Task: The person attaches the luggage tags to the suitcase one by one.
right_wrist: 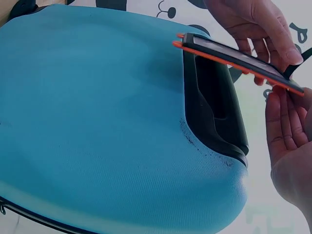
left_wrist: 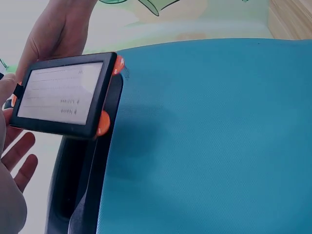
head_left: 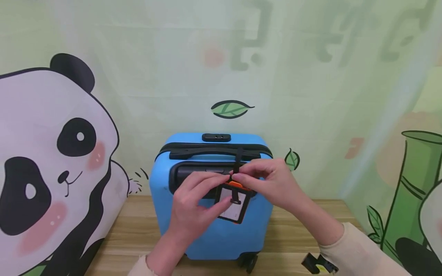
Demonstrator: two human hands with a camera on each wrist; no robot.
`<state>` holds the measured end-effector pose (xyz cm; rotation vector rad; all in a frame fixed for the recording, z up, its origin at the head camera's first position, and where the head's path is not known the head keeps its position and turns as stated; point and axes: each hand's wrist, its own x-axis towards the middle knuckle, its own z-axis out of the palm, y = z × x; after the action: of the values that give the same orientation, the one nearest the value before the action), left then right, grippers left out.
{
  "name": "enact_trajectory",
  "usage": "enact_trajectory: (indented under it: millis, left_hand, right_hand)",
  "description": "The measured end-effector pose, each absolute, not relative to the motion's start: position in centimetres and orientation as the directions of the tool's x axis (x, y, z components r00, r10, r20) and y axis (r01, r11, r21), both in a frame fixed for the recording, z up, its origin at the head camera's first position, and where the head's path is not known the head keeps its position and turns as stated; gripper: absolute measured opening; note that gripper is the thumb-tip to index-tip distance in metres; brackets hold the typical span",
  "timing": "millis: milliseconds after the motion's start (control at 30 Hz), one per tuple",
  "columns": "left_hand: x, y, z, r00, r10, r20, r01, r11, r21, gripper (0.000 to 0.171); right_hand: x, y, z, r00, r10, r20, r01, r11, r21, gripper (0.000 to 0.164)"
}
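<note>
A blue suitcase (head_left: 214, 243) stands upright, and a black strap (head_left: 238, 159) loops over its top carry handle (head_left: 207, 151). From that strap hangs a luggage tag (head_left: 239, 211) with a black frame, orange edges and a white card printed with lines (left_wrist: 61, 95). My right hand (head_left: 274, 182) pinches the upper end of the tag where the strap meets it. On the other side, my left hand (head_left: 191, 203) holds the strap by that same end, its thumb lying across the tag's front. Fingers partly hide the join.
The suitcase rests on a wood-grain surface (head_left: 293, 234) on small black wheels (head_left: 248, 262). A combination lock (head_left: 216, 137) sits on its top. Behind it hangs a pale green backdrop (head_left: 155, 76) printed with pandas, leaves and bamboo.
</note>
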<state>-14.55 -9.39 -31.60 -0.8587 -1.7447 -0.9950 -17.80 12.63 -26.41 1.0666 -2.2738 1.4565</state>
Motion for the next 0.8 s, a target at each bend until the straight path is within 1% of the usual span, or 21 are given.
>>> enact_trajectory:
  millis: [200,300,400,500,600,800]
  left_hand:
    - [-14.6,-9.5,-31.3,-0.264,0.12,0.957,0.869,0.461,0.182,0.036]
    - [-14.6,-9.7,-31.1,-0.255,0.13,0.958,0.875,0.453,0.171,0.036]
    - [-14.5,-9.8,-31.0,-0.279,0.154,0.948,0.877,0.444,0.186,0.034]
    - [-14.3,-9.9,-30.8,-0.319,0.18,0.93,0.869,0.447,0.211,0.027]
    - [-14.2,-10.1,-30.6,-0.355,0.195,0.914,0.861,0.449,0.238,0.025]
    - [-14.0,-10.2,-30.1,-0.38,0.217,0.899,0.863,0.434,0.259,0.028]
  right_hand:
    - [-17.8,12.3,-26.4,-0.714,-0.44,0.545,-0.678,0.24,-0.695,0.008]
    - [-17.9,12.2,-26.4,-0.713,-0.44,0.546,-0.677,0.229,-0.7,0.008]
    - [-17.9,12.2,-26.4,-0.709,-0.444,0.547,-0.678,0.217,-0.702,0.009]
    - [-18.0,12.2,-26.5,-0.707,-0.448,0.547,-0.675,0.199,-0.71,0.01]
    - [-18.1,12.1,-26.5,-0.714,-0.444,0.541,-0.665,0.186,-0.724,0.009]
    - [-18.1,11.8,-26.7,-0.737,-0.436,0.517,-0.637,0.19,-0.747,0.007]
